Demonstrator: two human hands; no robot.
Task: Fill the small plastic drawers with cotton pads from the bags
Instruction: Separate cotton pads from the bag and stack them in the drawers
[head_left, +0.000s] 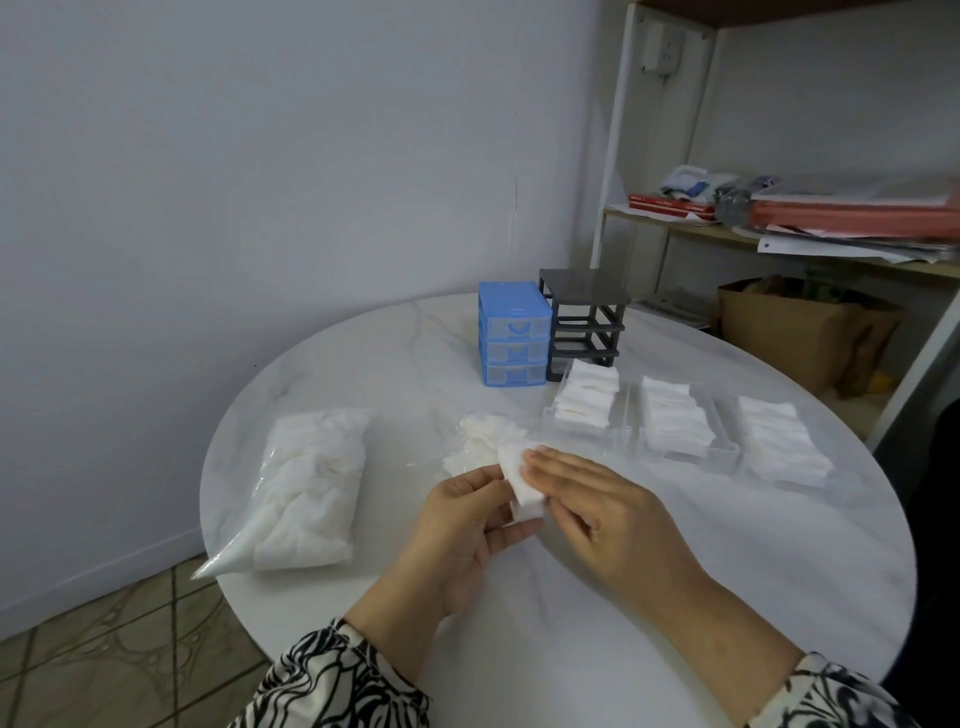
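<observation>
White pads: a small stack of cotton pads (525, 486) sits between both hands above the marble desk (395, 364)
Left hand (467, 535): fingers curled round the stack's lower edge, gripping it
Right hand (605, 512): fingers straight, lying flat on the stack
Bags: full bag (306, 491) at left; opened bag (480, 441) just beyond the hands
Clear drawers (623, 434): three, filled with pads, at right
Blue drawer unit (513, 332): drawers in; beside the empty black frame (584, 317)
</observation>
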